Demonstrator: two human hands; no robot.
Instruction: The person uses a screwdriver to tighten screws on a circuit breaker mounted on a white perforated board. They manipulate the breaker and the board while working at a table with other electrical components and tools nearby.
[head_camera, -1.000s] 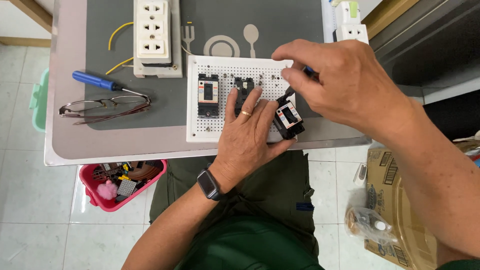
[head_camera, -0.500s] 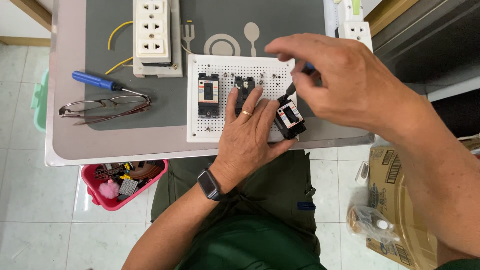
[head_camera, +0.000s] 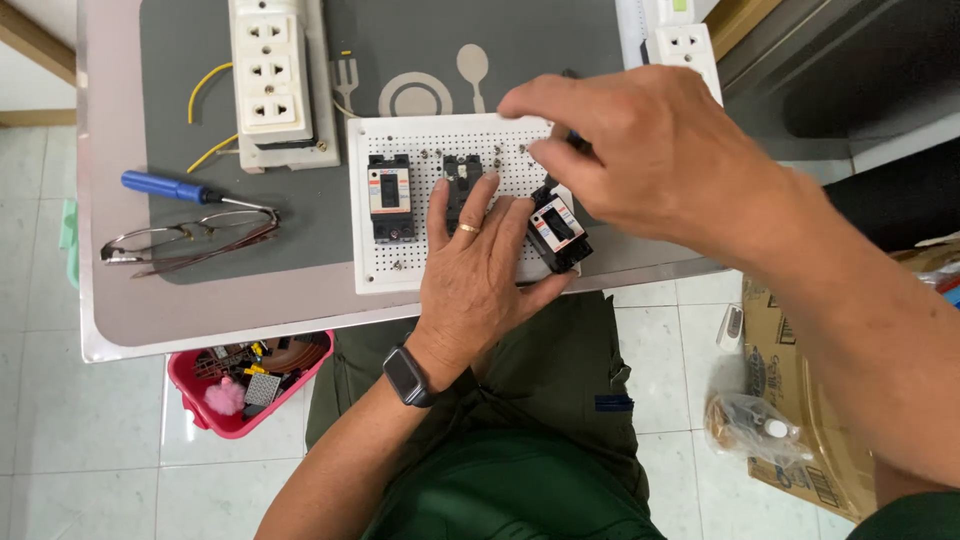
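On the gray mat (head_camera: 300, 215) sits a white board (head_camera: 420, 260) full of tiny holes. The left hand (head_camera: 480, 290) lies flat on the board with its fingers spread a little, and a ring is on one finger. Its thumb and first finger hold a small black breaker (head_camera: 556, 230) at the right edge of the board. The breaker is tilted. The right hand (head_camera: 650, 160) is above the board, at its far right part. Its fingers are pinched close together on something dark and thin, but I cannot tell what it is. Two more black breakers stand on the board: one (head_camera: 389, 196) at the left, one (head_camera: 462, 180) partly hidden by the left fingers. Left of the board lie glasses (head_camera: 180, 240) and a blue screwdriver (head_camera: 165, 186). A white socket strip (head_camera: 270, 80) lies at the far side. A pink basket (head_camera: 245, 385) is under the table's near edge.
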